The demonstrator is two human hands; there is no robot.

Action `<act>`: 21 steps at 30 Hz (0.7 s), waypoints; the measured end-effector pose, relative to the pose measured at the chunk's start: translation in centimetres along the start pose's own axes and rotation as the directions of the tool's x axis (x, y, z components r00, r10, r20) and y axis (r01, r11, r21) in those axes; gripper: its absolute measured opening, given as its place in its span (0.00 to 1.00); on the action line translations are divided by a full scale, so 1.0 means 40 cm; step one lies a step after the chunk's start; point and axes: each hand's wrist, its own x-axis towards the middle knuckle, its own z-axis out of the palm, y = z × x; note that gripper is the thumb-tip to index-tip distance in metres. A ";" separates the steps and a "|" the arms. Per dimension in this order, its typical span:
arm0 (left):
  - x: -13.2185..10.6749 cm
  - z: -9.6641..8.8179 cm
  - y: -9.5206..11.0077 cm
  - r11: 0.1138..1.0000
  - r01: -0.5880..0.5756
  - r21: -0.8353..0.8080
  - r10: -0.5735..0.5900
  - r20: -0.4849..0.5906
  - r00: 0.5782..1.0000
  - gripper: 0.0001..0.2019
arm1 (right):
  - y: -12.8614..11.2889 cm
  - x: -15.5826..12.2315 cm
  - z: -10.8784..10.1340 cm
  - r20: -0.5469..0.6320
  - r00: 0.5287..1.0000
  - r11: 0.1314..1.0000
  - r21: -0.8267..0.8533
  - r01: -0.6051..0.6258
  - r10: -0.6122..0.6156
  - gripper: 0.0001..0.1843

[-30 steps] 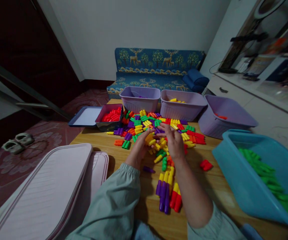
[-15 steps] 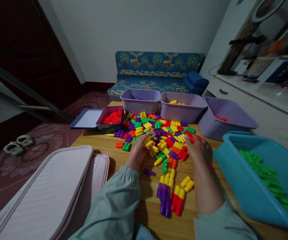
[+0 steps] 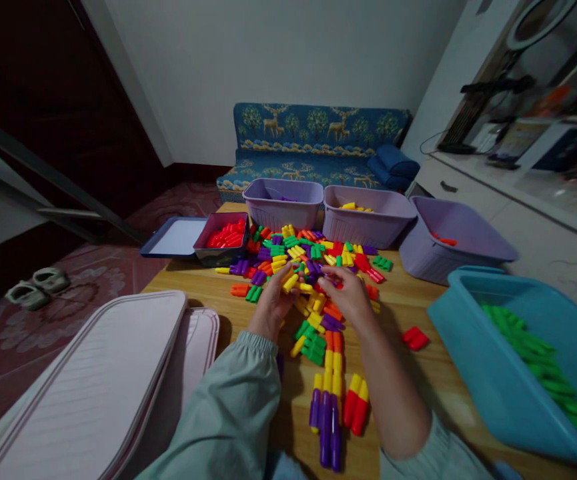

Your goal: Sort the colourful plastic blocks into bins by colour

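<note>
Bullet-shaped plastic building blocks in yellow, green, purple, red and orange lie in a pile (image 3: 301, 253) on the wooden table. At the pile's near left side, my left hand (image 3: 274, 307) is closed around yellow building blocks (image 3: 291, 283). My right hand (image 3: 349, 297) is over the middle of the pile, close to the left one, its thumb and fingers apart near purple blocks. Towards me, a joined row of purple, yellow and orange blocks (image 3: 331, 407) lies beside a red-and-yellow pair (image 3: 356, 403). A red block piece (image 3: 415, 338) sits alone to the right.
Three lilac bins (image 3: 283, 210) line the back, holding a few blocks. A teal bin (image 3: 473, 347) with green blocks stands right. A dark tin (image 3: 221, 257) of red blocks and its lid (image 3: 175, 237) are left. Pale lids (image 3: 93, 373) are stacked at front left.
My right hand has moved left into the pile, close to the left hand. Blocks at the pile's right side have shifted inward, and orange pieces now line up with the joined row.
</note>
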 end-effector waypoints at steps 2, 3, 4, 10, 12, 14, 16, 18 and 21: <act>-0.003 0.001 0.008 0.998 0.001 -0.063 -0.002 -0.016 1.000 0.06 | -0.032 -0.013 -0.006 0.124 0.992 0.977 -0.205 0.059 -0.033 0.16; -0.005 0.002 0.012 0.996 0.009 -0.092 -0.011 -0.023 1.000 0.07 | -0.044 -0.019 -0.011 0.198 0.979 0.948 -0.301 0.105 -0.046 0.19; -0.007 0.003 0.015 0.993 0.021 -0.117 -0.025 -0.030 0.999 0.07 | -0.053 -0.025 -0.016 0.274 0.960 0.912 -0.377 0.160 -0.056 0.22; -0.016 0.002 0.023 0.985 0.049 -0.167 -0.053 -0.020 0.998 0.09 | -0.057 -0.041 -0.008 0.423 0.906 0.760 -0.595 0.262 0.018 0.19; -0.017 0.001 0.023 0.984 0.059 -0.166 -0.061 -0.005 0.998 0.10 | -0.045 -0.040 0.000 0.402 0.915 0.785 -0.577 0.226 0.031 0.17; -0.018 -0.001 0.023 0.984 0.073 -0.160 -0.073 0.002 0.997 0.10 | -0.032 -0.036 0.003 0.342 0.939 0.825 -0.540 0.169 0.032 0.16; -0.017 -0.003 0.025 0.984 0.086 -0.155 -0.085 0.010 0.996 0.11 | -0.021 -0.030 0.003 0.221 0.974 0.863 -0.500 0.077 0.041 0.14; -0.015 -0.005 0.024 0.984 0.090 -0.151 -0.088 0.018 0.996 0.13 | -0.013 -0.023 0.001 0.060 0.997 0.909 -0.416 -0.024 0.054 0.11; -0.014 -0.005 0.019 0.995 0.050 -0.091 -0.047 0.034 0.998 0.15 | -0.011 -0.014 0.006 -0.150 0.987 0.988 -0.132 -0.077 0.057 0.13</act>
